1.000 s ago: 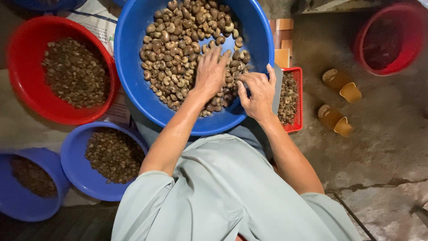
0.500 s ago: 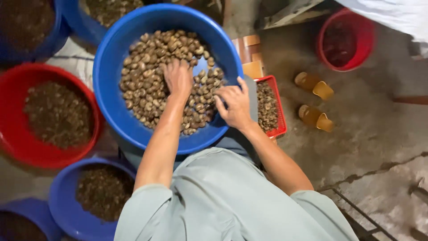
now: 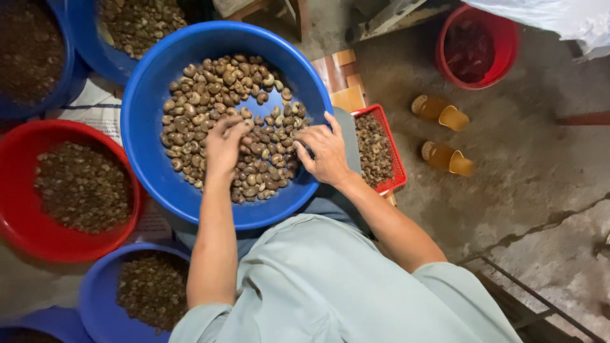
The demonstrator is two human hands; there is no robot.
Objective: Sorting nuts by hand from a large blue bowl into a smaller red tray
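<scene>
Both hands rest on curved, mottled brown nuts [image 3: 210,89] in a glossy round blue plastic basin [image 3: 147,95]. The left hand [image 3: 223,146], at six o'clock, curls loosely over nuts; the right hand [image 3: 325,151], at four o'clock, pinches some by the rim.

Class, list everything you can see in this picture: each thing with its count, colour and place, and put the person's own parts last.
Large basin: one, blue, centre, on the person's lap, part filled with nuts.
Nuts: many, brown and tan, in the large basin.
Red basin: one, left, holding small dark nuts.
Other blue basins: at least three, at the lower left and top left, all holding nuts.
Red tray: one, right of the large basin, holding nuts.
Slippers: two, amber, on the floor at right.
Red bucket: one, top right.
Floor: grey concrete, cracked.
Shirt: one, pale green, bottom centre.
Left hand: in the nuts, fingers curled.
Right hand: on the nuts by the basin's right rim.
</scene>
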